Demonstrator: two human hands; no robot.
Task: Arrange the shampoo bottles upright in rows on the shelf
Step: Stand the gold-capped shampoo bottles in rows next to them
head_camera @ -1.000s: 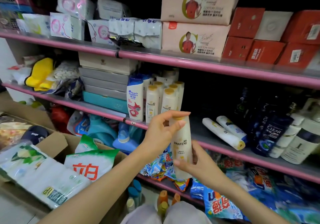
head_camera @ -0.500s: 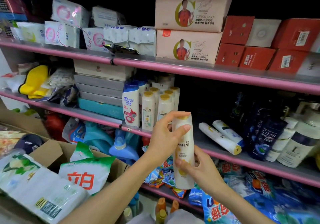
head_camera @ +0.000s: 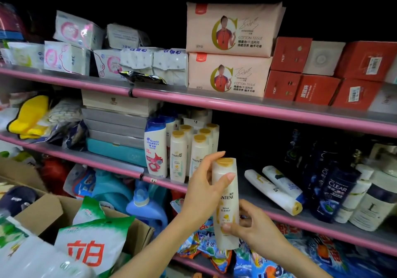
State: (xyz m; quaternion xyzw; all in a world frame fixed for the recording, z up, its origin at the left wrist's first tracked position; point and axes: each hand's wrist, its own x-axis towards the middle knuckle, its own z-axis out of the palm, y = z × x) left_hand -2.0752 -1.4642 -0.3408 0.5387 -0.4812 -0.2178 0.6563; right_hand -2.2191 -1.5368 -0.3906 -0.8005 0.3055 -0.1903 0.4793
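While both hands — left hand (head_camera: 200,194), right hand (head_camera: 253,230) — still grasp the Pantene bottle (head_camera: 226,202), it has risen slightly toward the shelf (head_camera: 322,224).

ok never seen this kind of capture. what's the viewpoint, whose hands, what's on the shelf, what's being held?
There is no robot here: one wide-angle camera worn on a person's head looks forward and down at their bare hands. The left hand grips the upper part of a white Pantene bottle and the right hand grips its lower part, keeping it upright in front of the pink-edged middle shelf. On that shelf stand a Head & Shoulders bottle and rows of upright Pantene bottles. To the right of the held bottle two white bottles lie on their sides, beside dark Clear bottles.
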